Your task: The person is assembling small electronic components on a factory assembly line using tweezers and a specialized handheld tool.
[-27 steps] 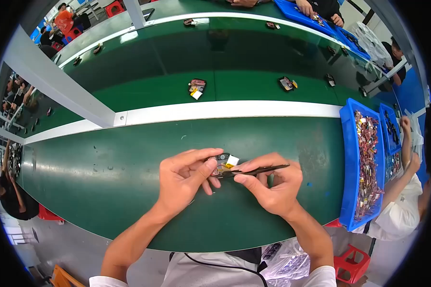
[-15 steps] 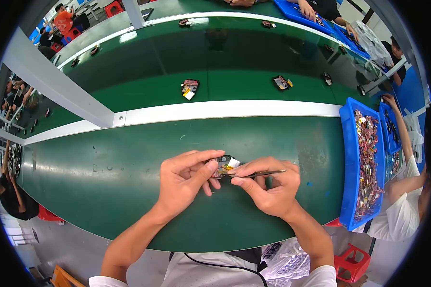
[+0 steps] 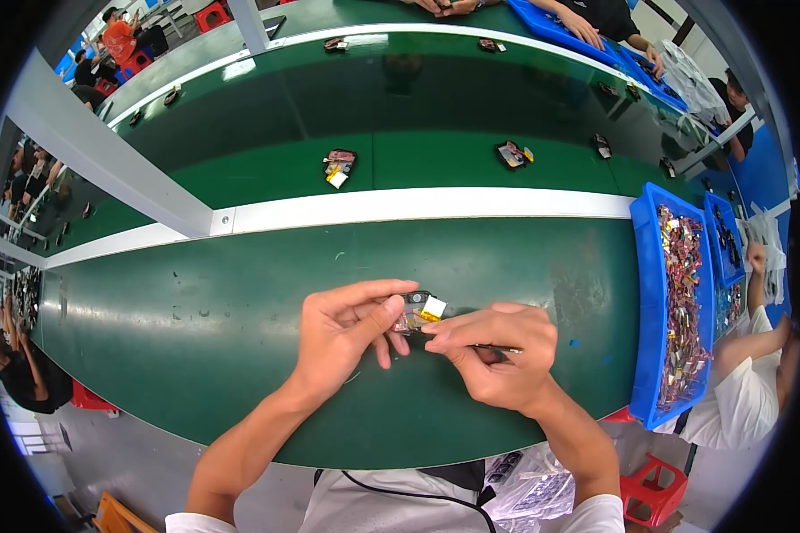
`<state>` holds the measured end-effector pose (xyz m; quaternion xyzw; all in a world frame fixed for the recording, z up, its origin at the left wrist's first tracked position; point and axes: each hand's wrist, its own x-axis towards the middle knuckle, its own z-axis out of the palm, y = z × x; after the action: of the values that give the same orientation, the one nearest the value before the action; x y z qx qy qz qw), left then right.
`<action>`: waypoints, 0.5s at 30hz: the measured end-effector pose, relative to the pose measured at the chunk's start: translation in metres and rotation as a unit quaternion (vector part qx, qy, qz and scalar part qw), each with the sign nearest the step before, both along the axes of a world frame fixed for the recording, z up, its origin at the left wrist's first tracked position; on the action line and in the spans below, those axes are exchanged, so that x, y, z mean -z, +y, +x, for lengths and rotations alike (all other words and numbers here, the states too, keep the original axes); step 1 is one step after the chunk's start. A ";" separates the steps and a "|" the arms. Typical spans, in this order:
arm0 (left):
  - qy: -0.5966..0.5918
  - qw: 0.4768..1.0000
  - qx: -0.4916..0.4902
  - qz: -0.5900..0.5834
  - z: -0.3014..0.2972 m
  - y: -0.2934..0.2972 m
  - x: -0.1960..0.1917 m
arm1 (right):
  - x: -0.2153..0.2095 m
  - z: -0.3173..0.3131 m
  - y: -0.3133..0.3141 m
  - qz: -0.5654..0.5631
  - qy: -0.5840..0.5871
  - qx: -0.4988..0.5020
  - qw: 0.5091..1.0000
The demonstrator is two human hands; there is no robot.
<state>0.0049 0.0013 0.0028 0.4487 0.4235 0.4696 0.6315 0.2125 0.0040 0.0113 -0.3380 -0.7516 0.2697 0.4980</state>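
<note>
My left hand (image 3: 351, 324) pinches a small black electronic casing (image 3: 415, 298) by its left side, thumb on top and the lower fingers curled beneath. Inside the casing sits a reddish circuit board (image 3: 408, 322). A white battery pouch with yellow tape (image 3: 434, 308) sticks up at its right side. My right hand (image 3: 498, 346) is closed around slim dark tweezers (image 3: 493, 347), their rear end pointing right. Fingers hide the tips, which are at the casing's lower right edge; whether they grip a part I cannot make out.
A blue bin (image 3: 646, 311) full of small circuit boards stands at the table's right. Beyond a white rail (image 3: 418, 202), a green conveyor belt (image 3: 436, 164) carries open casings (image 3: 339, 167). A white post (image 3: 107, 142) rises at left. Co-workers sit on both sides and opposite.
The casings on the belt have slid left. My right hand has turned slightly, lowering the tweezers' rear end. The battery pouch shows more plainly. A co-worker's arm at right has drawn back.
</note>
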 end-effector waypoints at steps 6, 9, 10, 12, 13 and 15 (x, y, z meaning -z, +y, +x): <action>0.019 0.999 0.030 -0.006 0.006 0.000 -0.004 | 0.007 0.003 -0.002 0.054 -0.006 0.008 0.998; 0.025 0.999 0.036 -0.008 0.010 -0.001 -0.004 | 0.010 0.007 -0.003 0.077 -0.007 0.004 0.997; 0.033 0.999 0.025 -0.009 0.012 -0.002 -0.003 | 0.010 0.007 -0.004 0.094 -0.021 0.008 0.995; 0.042 0.999 0.014 -0.010 0.016 -0.004 -0.003 | 0.011 0.010 -0.005 0.112 -0.035 0.011 0.993; 0.051 0.999 0.004 -0.013 0.019 -0.005 -0.002 | 0.011 0.011 -0.006 0.122 -0.051 0.014 0.991; 0.061 0.998 -0.007 -0.014 0.022 -0.007 -0.001 | 0.011 0.013 -0.007 0.132 -0.066 0.015 0.989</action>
<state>0.0270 -0.0061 0.0038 0.4645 0.4709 0.4396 0.6077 0.2258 -0.0026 0.0000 -0.2978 -0.8068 0.1371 0.4915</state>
